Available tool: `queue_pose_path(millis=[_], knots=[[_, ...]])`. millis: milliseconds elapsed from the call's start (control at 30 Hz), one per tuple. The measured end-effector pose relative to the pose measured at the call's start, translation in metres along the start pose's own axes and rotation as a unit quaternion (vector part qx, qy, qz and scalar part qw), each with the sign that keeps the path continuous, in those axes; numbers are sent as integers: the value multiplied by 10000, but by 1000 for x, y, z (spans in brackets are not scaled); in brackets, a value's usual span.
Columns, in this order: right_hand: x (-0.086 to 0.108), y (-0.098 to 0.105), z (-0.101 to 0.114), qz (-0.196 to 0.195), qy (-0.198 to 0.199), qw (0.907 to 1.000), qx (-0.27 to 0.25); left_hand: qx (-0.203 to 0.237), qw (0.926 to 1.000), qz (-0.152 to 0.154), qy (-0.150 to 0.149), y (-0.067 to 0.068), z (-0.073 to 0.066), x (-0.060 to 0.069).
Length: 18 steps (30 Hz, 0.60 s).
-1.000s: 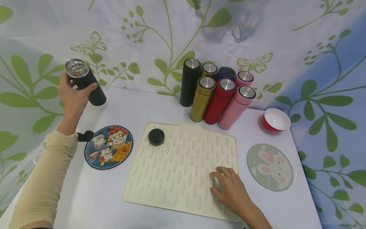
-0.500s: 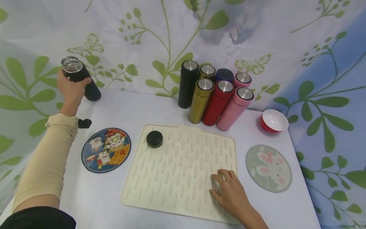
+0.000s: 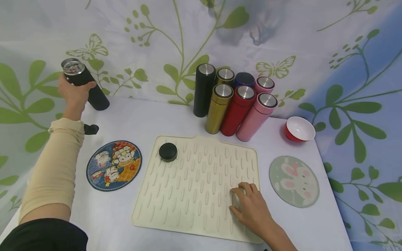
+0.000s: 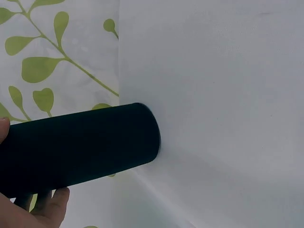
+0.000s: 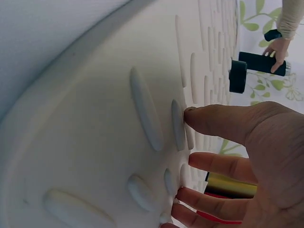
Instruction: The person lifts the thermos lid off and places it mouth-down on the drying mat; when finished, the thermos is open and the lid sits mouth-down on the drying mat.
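Observation:
My left hand grips a black thermos bottle near its top, at the back left of the table. The bottle's steel mouth shows without a lid, and its base is at or near the white tabletop. In the left wrist view the dark bottle lies across the picture, with fingers curled under it. My right hand rests on the right part of a cream ribbed mat, fingers bent loosely, holding nothing. A round black lid lies on the mat's far left corner.
Several closed thermos bottles in black, gold, blue, red and pink, such as the red one, stand behind the mat. A red-and-white bowl and a bunny coaster are at right. A cartoon coaster lies left of the mat.
My left hand and the black thermos bottle have shifted slightly left and up in the head view, which itself moved a little. My right hand stays on the mat.

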State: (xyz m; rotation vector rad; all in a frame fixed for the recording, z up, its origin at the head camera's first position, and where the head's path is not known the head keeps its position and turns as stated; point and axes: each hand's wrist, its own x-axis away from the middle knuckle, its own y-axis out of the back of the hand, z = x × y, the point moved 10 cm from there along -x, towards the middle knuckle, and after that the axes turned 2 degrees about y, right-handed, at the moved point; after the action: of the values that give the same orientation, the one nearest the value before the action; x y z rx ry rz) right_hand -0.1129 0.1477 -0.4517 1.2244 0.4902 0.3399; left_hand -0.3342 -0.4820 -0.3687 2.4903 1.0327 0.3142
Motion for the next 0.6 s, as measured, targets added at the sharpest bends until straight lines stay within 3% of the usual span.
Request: queue_pose_path(millis=[267,467,600], knots=[[2,2,1,-73,25,10000,38,-78,9999,96,4,-2,-3,2],[3,1,-1,-72,-46,9999,-102,-563,9976,382,-137,-9,2,9],[4,1,-1,-130,-76,9995,-261,-31,9984,541,170,-15,16,21]])
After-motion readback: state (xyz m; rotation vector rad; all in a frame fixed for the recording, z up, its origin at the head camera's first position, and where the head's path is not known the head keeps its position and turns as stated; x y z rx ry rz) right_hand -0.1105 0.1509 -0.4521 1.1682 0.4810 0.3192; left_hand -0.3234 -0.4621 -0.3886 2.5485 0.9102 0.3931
